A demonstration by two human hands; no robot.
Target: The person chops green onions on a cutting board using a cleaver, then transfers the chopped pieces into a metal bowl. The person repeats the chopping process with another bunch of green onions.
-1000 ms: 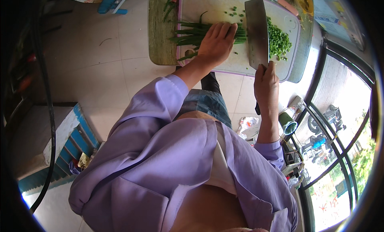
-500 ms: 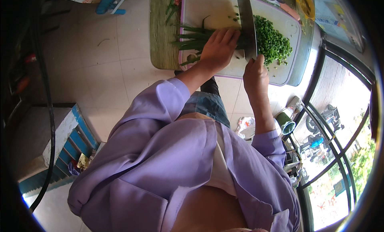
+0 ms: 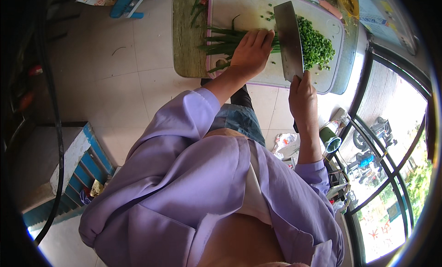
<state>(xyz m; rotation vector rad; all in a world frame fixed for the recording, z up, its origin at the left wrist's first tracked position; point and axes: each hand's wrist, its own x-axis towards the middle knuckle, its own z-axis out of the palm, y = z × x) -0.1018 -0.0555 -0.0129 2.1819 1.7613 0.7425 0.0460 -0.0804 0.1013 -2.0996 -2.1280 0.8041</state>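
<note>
My left hand (image 3: 252,54) presses a bunch of green onions (image 3: 222,42) against the white cutting board (image 3: 235,9), its fingers closed over the stalks near their cut ends. Their long green ends stick out to the left, past the board's purple rim. In my right hand (image 3: 303,101) is the handle of a cleaver (image 3: 289,41), gripped from the near side. The broad blade stands just right of my left fingertips, and its lower edge is hard to see against the board. To the right of the blade lies a heap of chopped green onions (image 3: 315,45).
The board rests on a greenish wooden table (image 3: 189,50). At the far right are a sausage-like pink item (image 3: 330,9) and a yellow bowl (image 3: 348,3). A blue stool (image 3: 131,2) stands on the tiled floor at far left. A glazed door frame (image 3: 386,161) is at right.
The cleaver and my right hand have shifted right and slightly nearer to me, away from my left fingers. My left hand has moved slightly left and stays on the green onions.
</note>
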